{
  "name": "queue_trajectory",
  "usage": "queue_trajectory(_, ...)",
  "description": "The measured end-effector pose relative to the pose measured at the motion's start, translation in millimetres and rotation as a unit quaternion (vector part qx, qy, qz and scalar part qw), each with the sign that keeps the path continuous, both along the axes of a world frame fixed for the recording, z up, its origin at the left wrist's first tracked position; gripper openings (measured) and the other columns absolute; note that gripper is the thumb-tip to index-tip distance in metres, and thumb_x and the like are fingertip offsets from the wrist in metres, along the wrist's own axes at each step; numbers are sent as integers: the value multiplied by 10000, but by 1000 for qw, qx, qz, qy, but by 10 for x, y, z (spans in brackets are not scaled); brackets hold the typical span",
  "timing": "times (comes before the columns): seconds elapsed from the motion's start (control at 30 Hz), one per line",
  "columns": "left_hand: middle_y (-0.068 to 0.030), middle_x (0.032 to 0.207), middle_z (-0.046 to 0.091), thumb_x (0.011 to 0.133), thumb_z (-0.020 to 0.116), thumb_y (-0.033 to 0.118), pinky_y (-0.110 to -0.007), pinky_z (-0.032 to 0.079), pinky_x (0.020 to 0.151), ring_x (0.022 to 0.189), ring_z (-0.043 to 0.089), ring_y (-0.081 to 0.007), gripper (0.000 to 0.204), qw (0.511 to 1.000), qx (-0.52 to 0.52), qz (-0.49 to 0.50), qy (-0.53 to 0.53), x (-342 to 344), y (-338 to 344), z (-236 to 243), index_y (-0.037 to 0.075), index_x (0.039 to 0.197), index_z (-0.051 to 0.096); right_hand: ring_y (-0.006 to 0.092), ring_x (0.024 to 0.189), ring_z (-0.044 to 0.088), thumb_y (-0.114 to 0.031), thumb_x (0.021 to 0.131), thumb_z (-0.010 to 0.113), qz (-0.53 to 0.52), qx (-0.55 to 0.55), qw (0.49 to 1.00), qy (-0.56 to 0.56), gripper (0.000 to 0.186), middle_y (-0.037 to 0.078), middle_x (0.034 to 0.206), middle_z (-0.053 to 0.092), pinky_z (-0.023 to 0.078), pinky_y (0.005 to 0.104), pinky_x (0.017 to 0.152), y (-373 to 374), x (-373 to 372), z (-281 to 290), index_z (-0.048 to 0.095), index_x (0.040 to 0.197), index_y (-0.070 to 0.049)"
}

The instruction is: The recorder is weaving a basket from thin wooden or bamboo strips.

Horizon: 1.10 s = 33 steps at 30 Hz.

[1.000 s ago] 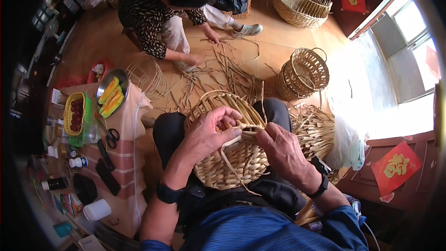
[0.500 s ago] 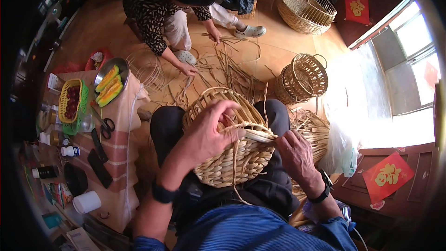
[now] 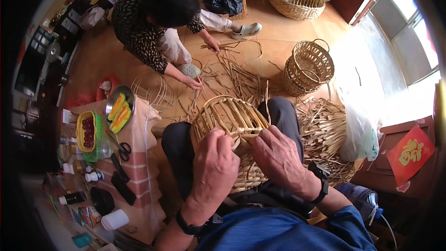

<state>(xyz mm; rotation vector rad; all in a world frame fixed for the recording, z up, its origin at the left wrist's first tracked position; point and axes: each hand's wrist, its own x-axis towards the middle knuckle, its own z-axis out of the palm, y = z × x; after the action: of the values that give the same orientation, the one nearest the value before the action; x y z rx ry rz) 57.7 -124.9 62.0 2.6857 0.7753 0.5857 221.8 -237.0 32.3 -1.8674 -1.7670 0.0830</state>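
A partly woven basket [image 3: 249, 178] lies on my lap between my knees. Its lower side is thick plaited straw; bare upright stakes [image 3: 230, 111] show toward the far end. My left hand [image 3: 214, 161] is closed, thumb and fingers pinched on a pale plant-fibre strand at the edge of the weave. Close to its right, my right hand [image 3: 280, 154] is also closed, pinching the strand [image 3: 249, 134] that runs between the two hands. Both hands hide part of the basket's middle. One thin strand end [image 3: 266, 95] sticks up at the far right.
Ahead, a person [image 3: 153, 28] bends over loose fibre strips [image 3: 241, 76] on the floor. Stacked baskets [image 3: 309, 67] and a fibre bundle [image 3: 323, 135] stand to the right. A cloth-covered table [image 3: 141, 176] at left bears scissors [image 3: 124, 151], fruit and bottles.
My left hand has gone from spread fingers to a pinch and moved nearer me. My right hand has shifted left, closer to it. The view has tilted slightly.
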Motion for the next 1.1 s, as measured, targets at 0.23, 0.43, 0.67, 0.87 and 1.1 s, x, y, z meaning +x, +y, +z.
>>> queue_trajectory(0.23,-198,1019,664,952,664,-20,-516,563,822,950,697,-440,209,997,-78,7,-25,106,219,27,17,1141,584,328,933,650,-86,882,652,-27,-60,998,-9,151,139,930,608,546,455,752,152,-82,173,573,998,-31)
queue_trajectory(0.43,-215,1058,704,897,771,83,-531,545,941,1021,686,-451,412,983,-181,1,-29,8,266,-146,53,1263,583,340,819,694,-93,895,666,81,-55,994,44,180,121,857,623,539,461,677,222,170,246,561,1027,-31)
queue_trajectory(0.67,-142,1018,738,924,790,145,-478,502,925,1009,703,-394,252,983,-176,-47,-17,75,389,-146,66,1125,659,307,798,725,-110,881,674,143,-37,988,-44,337,82,841,635,550,435,659,152,554,204,661,1216,-77)
queue_trajectory(0.87,-168,1013,736,915,841,209,-476,518,902,989,708,-401,321,965,-245,-86,21,45,521,-51,32,1111,660,284,717,669,-91,869,677,98,-71,991,-50,88,54,781,597,512,430,607,-91,868,142,632,944,-90)
queue_trajectory(1.1,-202,1037,741,917,856,217,-449,559,867,961,722,-393,360,959,-267,-94,22,66,596,-87,5,1137,665,199,674,672,-38,996,707,-194,12,976,99,78,62,806,691,531,323,593,-818,1453,-356,668,1055,-69)
